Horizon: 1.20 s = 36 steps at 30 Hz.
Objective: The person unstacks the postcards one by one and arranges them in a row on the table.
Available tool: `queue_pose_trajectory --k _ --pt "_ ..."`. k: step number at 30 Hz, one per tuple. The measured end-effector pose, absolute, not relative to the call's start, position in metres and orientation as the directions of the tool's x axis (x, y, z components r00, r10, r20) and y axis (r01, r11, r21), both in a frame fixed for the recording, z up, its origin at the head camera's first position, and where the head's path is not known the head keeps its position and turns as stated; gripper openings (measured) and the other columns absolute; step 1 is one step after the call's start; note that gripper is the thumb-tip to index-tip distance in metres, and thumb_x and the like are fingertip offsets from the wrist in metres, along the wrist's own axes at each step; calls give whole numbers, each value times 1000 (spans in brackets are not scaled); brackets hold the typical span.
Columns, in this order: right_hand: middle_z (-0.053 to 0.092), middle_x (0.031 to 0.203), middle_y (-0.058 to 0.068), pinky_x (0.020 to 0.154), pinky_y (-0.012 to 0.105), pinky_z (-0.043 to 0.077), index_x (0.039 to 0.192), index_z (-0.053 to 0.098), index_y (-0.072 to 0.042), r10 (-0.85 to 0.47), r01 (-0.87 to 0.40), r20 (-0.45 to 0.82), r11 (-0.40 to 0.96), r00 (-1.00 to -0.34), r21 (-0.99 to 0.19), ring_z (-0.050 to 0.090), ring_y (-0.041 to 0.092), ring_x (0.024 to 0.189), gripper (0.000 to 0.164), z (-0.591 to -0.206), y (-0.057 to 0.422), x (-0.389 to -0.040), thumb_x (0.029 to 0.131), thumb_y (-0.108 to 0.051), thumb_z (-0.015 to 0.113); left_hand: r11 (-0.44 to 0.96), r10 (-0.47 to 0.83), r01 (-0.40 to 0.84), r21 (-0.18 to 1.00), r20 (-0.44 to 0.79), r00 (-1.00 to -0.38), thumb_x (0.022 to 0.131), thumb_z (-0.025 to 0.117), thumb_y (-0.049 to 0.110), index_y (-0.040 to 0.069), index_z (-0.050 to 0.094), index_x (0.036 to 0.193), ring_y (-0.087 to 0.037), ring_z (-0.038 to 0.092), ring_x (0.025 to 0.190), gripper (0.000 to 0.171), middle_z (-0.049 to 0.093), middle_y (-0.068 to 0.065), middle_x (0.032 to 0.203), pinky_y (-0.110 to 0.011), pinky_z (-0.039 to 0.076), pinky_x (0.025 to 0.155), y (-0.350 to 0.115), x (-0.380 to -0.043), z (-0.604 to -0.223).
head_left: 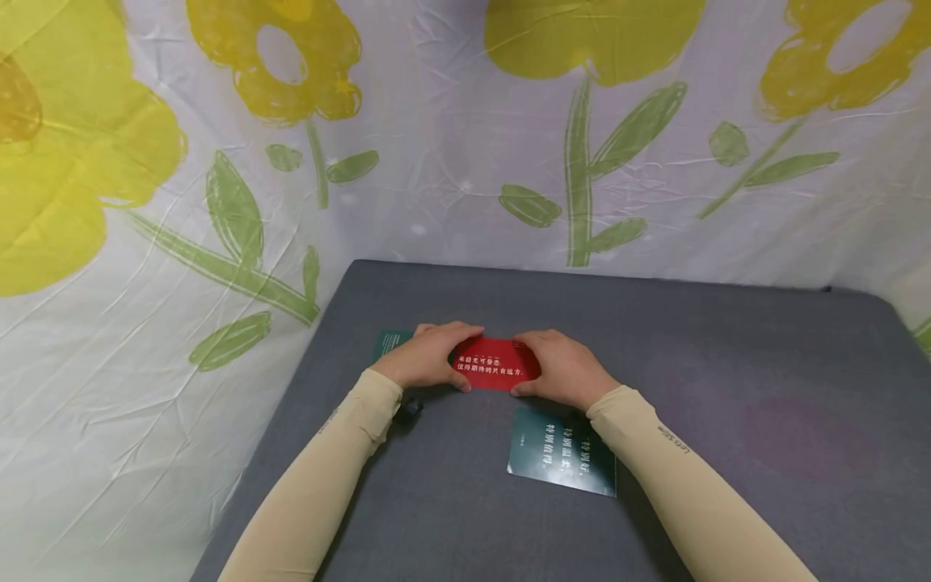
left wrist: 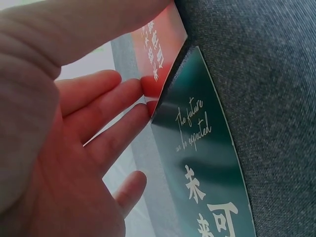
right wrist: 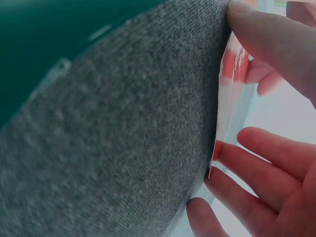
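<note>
A red card (head_left: 489,373) with white printed characters lies between both hands near the middle of the table. My left hand (head_left: 432,356) grips its left end, thumb at the near edge and fingers at the far edge. At the other end my right hand (head_left: 567,368) holds it the same way. In the left wrist view, fingertips meet the edge of the red card (left wrist: 165,54), next to a dark green card (left wrist: 202,143) lettered in white. The right wrist view shows the red card (right wrist: 229,84) nearly edge-on, with thumb and fingertips along its rim.
A second green card (head_left: 556,457) lies in front of the right hand, partly under the right forearm in the head view. A small black object (head_left: 409,411) shows by the left wrist. The grey table (head_left: 727,364) backs onto a flower-printed cloth (head_left: 451,162).
</note>
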State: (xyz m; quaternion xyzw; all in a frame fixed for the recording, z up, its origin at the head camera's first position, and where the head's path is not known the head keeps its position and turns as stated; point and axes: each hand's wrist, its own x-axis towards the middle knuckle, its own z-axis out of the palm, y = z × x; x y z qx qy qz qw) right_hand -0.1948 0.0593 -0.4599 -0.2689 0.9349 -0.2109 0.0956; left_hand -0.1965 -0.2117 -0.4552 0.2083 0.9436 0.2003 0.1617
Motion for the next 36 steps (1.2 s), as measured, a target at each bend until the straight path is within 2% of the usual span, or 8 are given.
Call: queue_pose_trajectory --k 5,8,13,19,23,27,32,36 --pt "60 158 11 111 53 57 155 57 -12 -549 -464 -55 751 -834 -469 60 32 140 90 -457 67 -193 81 -49 93 839 446 317 442 -226 -866 81 95 35 17 45 165 -23 48 152 99 52 -4 165 -56 29 127 -211 -195 -455" --pt "55 164 11 113 56 55 158 55 -13 -529 -453 -37 760 -848 -466 56 34 147 92 -453 81 -187 83 -54 90 837 444 321 444 -208 -871 80 96 35 18 43 166 -24 43 156 103 48 -4 169 -56 28 129 -206 -192 -455" --pt "59 159 12 111 58 56 158 55 -14 -498 -441 -14 780 -867 -444 59 35 143 90 -446 112 -162 86 -55 87 782 494 379 494 -122 -861 75 97 35 19 39 168 -24 35 160 111 41 -1 172 -57 28 132 -186 -171 -451" --pt "65 152 11 112 58 54 153 60 -13 -495 -453 12 786 -869 -420 63 34 139 84 -444 140 -126 86 -55 88 726 602 488 483 -103 -792 80 94 41 21 38 169 -23 38 158 107 42 -1 170 -59 28 132 -154 -134 -442" --pt "67 149 10 110 56 56 151 61 -13 -492 -458 26 788 -870 -411 64 32 137 86 -446 148 -107 83 -58 90 705 644 536 464 -103 -758 82 92 44 21 39 169 -22 39 157 104 45 0 167 -58 30 132 -139 -113 -440" --pt "67 149 8 107 55 58 151 61 -14 -490 -456 31 786 -871 -418 65 30 136 90 -450 153 -91 79 -59 92 696 667 564 445 -110 -737 83 92 45 21 38 169 -19 41 153 105 46 0 165 -52 37 129 -132 -99 -441" --pt "66 150 7 107 55 58 151 61 -14 -502 -466 27 781 -864 -416 65 30 136 94 -458 154 -79 75 -57 95 718 653 551 425 -136 -745 79 94 44 21 39 168 -17 44 148 107 48 0 162 -46 44 125 -131 -92 -443" --pt "66 149 8 108 55 57 150 62 -12 -512 -478 27 782 -859 -401 65 30 135 97 -462 152 -76 72 -55 98 729 649 559 394 -138 -748 80 94 44 20 41 167 -17 46 146 105 49 0 161 -44 44 124 -130 -93 -449"
